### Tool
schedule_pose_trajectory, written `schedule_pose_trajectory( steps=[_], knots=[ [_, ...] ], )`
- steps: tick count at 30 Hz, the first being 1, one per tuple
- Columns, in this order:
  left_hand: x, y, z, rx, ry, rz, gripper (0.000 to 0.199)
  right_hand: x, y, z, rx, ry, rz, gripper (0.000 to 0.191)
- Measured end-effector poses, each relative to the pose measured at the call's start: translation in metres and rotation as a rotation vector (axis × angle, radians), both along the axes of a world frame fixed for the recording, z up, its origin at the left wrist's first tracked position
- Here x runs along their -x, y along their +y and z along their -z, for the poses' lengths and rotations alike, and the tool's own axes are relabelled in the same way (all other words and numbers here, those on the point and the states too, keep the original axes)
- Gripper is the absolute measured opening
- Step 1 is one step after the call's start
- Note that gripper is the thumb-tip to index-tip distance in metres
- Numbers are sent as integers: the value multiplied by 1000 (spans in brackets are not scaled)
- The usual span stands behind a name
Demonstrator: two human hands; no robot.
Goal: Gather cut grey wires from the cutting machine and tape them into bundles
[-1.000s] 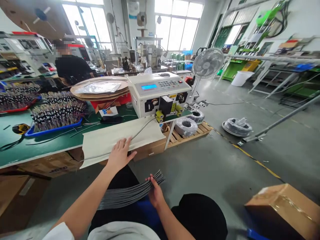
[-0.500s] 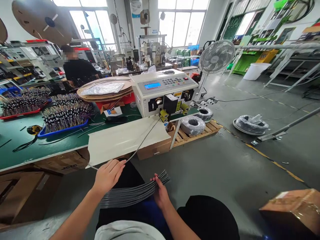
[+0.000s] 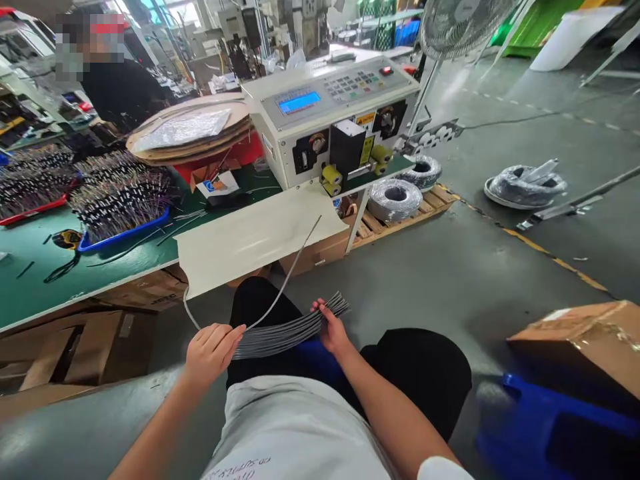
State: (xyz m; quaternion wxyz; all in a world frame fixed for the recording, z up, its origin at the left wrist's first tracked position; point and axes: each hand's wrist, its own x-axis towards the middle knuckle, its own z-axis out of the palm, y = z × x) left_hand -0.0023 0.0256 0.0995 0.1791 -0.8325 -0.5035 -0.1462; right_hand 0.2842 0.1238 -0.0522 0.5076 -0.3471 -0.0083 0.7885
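Between the fingers of my left hand (image 3: 213, 353) is pinched a single grey cable (image 3: 287, 279). Its far end points up over the cream sheet, apart from the machine, and its other end curls past the sheet's left corner. My right hand (image 3: 333, 327) is closed around one end of a bundle of grey cables (image 3: 283, 337), which lies across my lap. The bundle's left end is hidden behind my left hand. Ahead stands a white cable-cutting machine (image 3: 320, 123) with a lit blue screen and yellow rollers (image 3: 331, 177).
The cream sheet (image 3: 255, 233) slopes from the green table (image 3: 115, 280). Blue tray (image 3: 125, 230) holds short wires. Wrapped cable coils (image 3: 395, 199) sit on a pallet. Cardboard boxes (image 3: 580, 340) stand on both sides; a blue bin (image 3: 550, 427) is lower right. A person (image 3: 120, 87) sits far left.
The single cable's far end has come away from the machine's rollers, and my left hand has drawn it back toward the bundle. My view has tipped downward.
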Motion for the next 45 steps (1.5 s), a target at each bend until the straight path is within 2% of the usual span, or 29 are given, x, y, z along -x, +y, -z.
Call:
schedule_pose_trajectory(
  steps=[6,13,18,22,30,33,37,41,45],
  knots=[
    [5,-29,23,198,67,20,26,1,-2,-2,8,18,10,32],
    [13,-43,44,303,29,-33,31,2,-5,-2,15,9,23,31],
    [24,-45,55,313,20,-92,33,3,-5,-5,19,6,36,28],
    [30,-41,63,257,32,-165,32,2,-5,-5,-2,47,27,25],
    [31,-24,67,208,54,-234,28,1,-4,-5,-53,79,5,23],
    [16,-17,66,195,-105,-267,26,2,-3,-2,-51,74,19,19],
    [-34,3,61,263,-279,-234,36,3,-4,3,-37,60,7,20],
    [-93,32,57,412,-210,-86,39,3,-6,3,-19,31,10,25],
    [-124,50,62,473,-115,-17,35,1,-7,0,-46,31,4,24]
  ],
)
